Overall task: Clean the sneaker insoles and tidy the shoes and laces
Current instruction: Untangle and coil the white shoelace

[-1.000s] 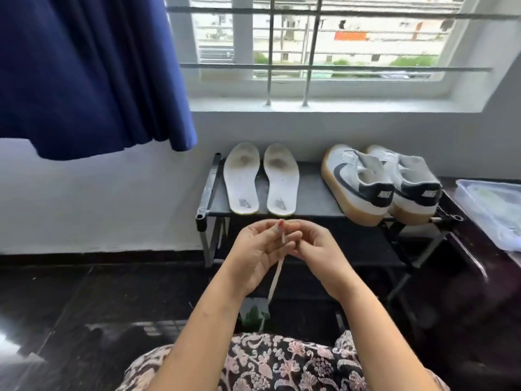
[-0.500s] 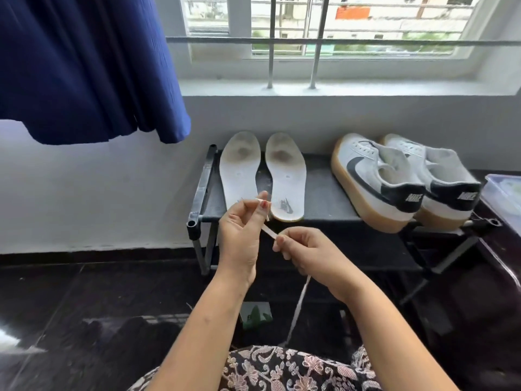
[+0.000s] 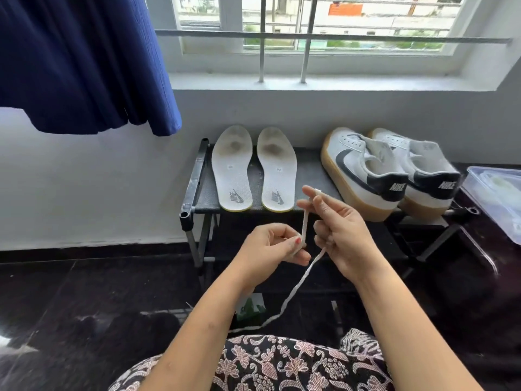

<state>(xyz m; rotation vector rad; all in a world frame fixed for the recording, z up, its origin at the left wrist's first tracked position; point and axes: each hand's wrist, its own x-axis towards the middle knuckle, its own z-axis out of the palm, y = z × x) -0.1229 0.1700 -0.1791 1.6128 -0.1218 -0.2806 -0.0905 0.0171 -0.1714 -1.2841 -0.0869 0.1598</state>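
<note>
A white shoelace [image 3: 293, 292] runs from my lap up to both hands. My left hand [image 3: 270, 249] pinches it between thumb and fingers. My right hand [image 3: 338, 230] is raised beside it, with the lace looped over its extended index finger and passing behind its curled lower fingers. Two white insoles [image 3: 234, 167] [image 3: 277, 169] lie side by side, stained at the toe end, on the left of a black shoe rack [image 3: 197, 176]. A pair of white sneakers [image 3: 363, 170] [image 3: 423, 170] with black swooshes and gum soles stands on the rack's right end, heels toward me.
A clear plastic box [image 3: 499, 196] sits at the far right. A dark blue curtain [image 3: 79, 60] hangs at upper left. The barred window and its sill [image 3: 282, 80] are behind the rack. The floor is dark and glossy. My patterned lap [image 3: 282, 362] fills the bottom.
My right hand has risen with the lace now wound over its index finger, while my left hand has dropped lower, still pinching the lace. The camera moved closer.
</note>
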